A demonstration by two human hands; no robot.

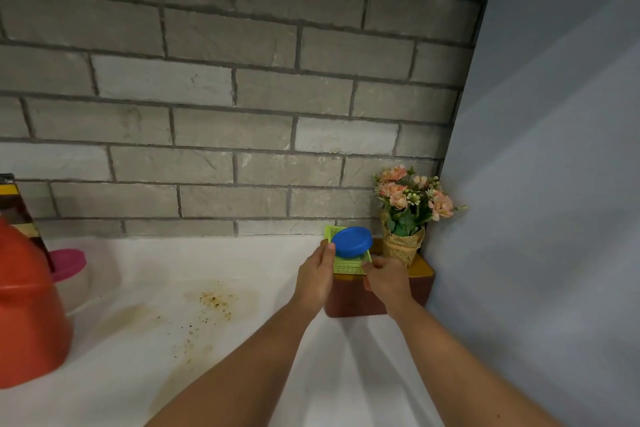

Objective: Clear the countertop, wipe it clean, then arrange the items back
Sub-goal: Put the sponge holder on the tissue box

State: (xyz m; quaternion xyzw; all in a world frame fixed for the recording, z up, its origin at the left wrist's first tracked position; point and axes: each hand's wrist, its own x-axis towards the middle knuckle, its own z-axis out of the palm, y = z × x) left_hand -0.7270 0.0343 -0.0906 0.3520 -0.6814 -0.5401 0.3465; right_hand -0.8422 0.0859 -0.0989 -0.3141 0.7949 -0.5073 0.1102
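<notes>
A small green perforated basket with a blue round lid or container in it is held above a brown box at the counter's far right. My left hand grips the basket's left side, thumb up against the blue lid. My right hand pinches the basket's right front corner. The white countertop carries a brown stain with dark crumbs in its middle.
A flower bouquet in a paper-wrapped pot stands on the brown box by the blue-grey side wall. At the left are a large red container, a pink-lidded tub and a dark carton. A grey brick wall backs the counter.
</notes>
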